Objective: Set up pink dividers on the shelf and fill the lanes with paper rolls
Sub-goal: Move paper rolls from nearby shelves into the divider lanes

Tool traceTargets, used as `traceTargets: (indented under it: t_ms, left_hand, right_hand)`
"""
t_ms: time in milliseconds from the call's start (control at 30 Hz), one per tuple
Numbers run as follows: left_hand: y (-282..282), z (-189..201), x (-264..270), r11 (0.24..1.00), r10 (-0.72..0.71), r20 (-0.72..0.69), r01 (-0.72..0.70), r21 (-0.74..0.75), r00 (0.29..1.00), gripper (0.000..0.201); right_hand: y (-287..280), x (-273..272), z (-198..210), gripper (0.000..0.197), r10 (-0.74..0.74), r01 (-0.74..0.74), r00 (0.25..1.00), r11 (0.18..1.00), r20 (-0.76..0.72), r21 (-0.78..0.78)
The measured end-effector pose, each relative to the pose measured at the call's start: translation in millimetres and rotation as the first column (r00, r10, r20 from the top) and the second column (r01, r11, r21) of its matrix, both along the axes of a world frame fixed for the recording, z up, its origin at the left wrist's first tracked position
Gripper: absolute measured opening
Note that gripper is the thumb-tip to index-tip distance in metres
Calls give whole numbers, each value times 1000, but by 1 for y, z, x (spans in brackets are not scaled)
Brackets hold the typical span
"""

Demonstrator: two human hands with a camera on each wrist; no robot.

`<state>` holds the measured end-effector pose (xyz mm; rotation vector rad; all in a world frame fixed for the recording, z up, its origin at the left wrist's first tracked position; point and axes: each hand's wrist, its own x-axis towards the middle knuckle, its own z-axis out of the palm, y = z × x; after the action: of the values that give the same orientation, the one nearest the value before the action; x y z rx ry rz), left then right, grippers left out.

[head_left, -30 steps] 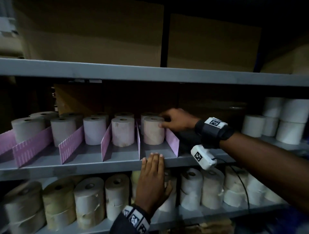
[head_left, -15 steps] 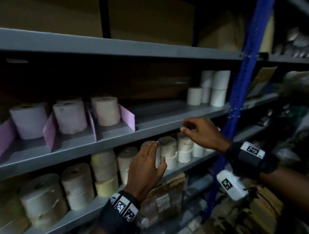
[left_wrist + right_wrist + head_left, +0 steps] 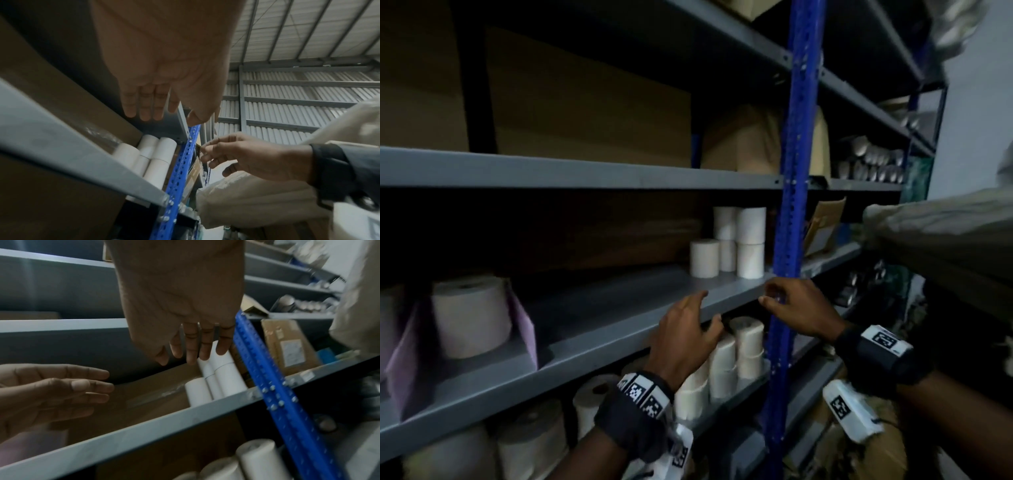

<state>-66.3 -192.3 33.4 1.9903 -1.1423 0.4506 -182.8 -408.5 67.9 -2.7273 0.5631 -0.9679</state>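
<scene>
At the far left of the grey middle shelf, a paper roll stands between pink dividers. A stack of white rolls stands at the shelf's right end, beside the blue post. My left hand hovers over the shelf's front edge with straight, spread fingers and holds nothing. My right hand is in front of the blue post, just below the white rolls, fingers loosely bent and empty. The wrist views show both the left hand and the right hand without anything in them.
Cardboard boxes fill the shelf above. More cream rolls crowd the lower shelf under my hands. A beige sack juts in from the right. Past the blue post, another bay holds a brown packet and other goods.
The view has swung right. My right hand left the roll in the rightmost lane and both hands moved right along the shelf toward the white roll stack.
</scene>
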Motion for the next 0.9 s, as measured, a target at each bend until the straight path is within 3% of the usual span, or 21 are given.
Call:
traceTargets:
  t_ms: [433,700,900]
  left_hand:
    - [-153,77,88,994,-41,-176,59,97,984,64]
    - [-242,93,170,986,-96,-367,140,95,925,78]
    - [-299,96,207,975,-171,-458,217,50,872,80]
  right_hand:
    - [-96,73,70,43,-77,77,997,997,7,2]
    - [-149,142,98,59,-113,112,994,993,15,19]
    - [-186,186,114,55,-149,149,989,988,-13,34]
